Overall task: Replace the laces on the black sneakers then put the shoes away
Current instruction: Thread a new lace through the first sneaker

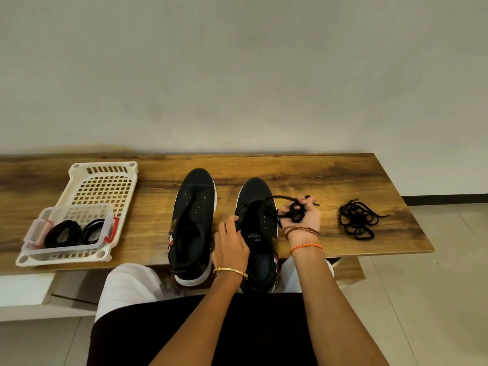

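Two black sneakers with white soles stand side by side on the wooden table [343, 175], toes away from me. The left sneaker [194, 223] has bare eyelets and no lace. The right sneaker [257, 207] still carries a black lace [269, 204] running off to the right. My right hand [303, 217] is shut on a bunched part of that lace, just right of the shoe. My left hand [229, 244] grips the right sneaker's left edge by the eyelets. A loose black lace [356, 220] lies in a tangled pile further right.
A cream perforated basket [105, 180] sits at the table's left. Inside it is a clear lidless box [71, 228] holding coiled black laces. The wall runs close behind the table. My knees are at the near edge, and tiled floor lies to the right.
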